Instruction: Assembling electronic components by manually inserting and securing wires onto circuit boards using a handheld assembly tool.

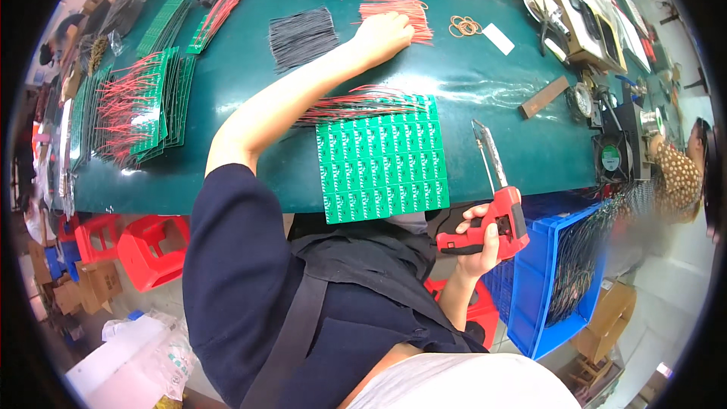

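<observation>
1. Nearest: blue crate (pixel 522 310) stands below the table (pixel 545 155), on the right; its rim comes up close to the table's near edge. A red stool (pixel 155 250) sits off the same edge on the left.
2. Right hand (pixel 481 250) at the near edge, closed around the handle of a red soldering gun (pixel 509 216). Wrist below, forearm rising from the lower edge of view; metal tip points away from the body, just beside the board, apart from it.
3. Green circuit-board panel (pixel 385 167) lies flat in front of the torso, its near side at or slightly past the table edge. Red leads (pixel 363 106) run across its far side and off to the left.
4. Open surface right of the panel, out to a brown block (pixel 544 97). Another gap on the left, between forearm and the stacked boards (pixel 163 110); the left forearm slants over it.
5. Farther: black wire bundle (pixel 303 36), just beyond that forearm.
6. Left hand (pixel 381 36), arm stretched out, palm down over the red wire bundle (pixel 394 6); fingers bent. Cannot tell whether they pinch any wire.
7. Right of it, rubber bands (pixel 464 26), then a white card (pixel 497 39), with room around both.
</observation>
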The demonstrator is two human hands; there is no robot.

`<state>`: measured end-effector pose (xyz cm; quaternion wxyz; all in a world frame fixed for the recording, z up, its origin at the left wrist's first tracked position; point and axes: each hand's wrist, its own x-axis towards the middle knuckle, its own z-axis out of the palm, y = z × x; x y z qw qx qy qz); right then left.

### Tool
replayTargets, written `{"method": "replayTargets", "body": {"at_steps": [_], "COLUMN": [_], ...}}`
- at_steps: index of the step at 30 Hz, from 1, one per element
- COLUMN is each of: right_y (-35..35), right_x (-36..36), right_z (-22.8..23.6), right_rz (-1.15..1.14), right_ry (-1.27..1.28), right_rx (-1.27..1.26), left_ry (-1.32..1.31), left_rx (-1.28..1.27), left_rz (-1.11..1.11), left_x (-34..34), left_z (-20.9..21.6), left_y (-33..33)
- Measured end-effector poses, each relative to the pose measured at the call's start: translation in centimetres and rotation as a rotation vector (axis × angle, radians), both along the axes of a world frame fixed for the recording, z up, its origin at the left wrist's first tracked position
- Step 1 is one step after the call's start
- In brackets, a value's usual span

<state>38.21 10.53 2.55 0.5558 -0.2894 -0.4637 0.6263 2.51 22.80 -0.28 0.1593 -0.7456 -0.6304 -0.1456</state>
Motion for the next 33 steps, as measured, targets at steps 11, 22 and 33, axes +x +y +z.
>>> {"method": "replayTargets", "body": {"at_steps": [11, 22, 33], "right_y": [-0.2, -0.3, -1.7], "right_x": [-0.2, -1.0, -2.0], "right_z": [-0.3, -0.3, -0.4], "right_rz": [0.072, 0.129, 0.199], "right_ry": [0.021, -0.005, -0.039], "right_rx": [-0.019, -0.029, -0.024], "left_ry": [0.064, 0.284, 0.556], "left_rx": [-0.090, -0.811, -1.010], "left_rz": [0.090, 0.085, 0.110], "left_x": [-0.4, -1.2, -2.6], "left_z": [0.2, 15.8, 8.6], "left_y": [2.3, -5.6, -6.5]}}
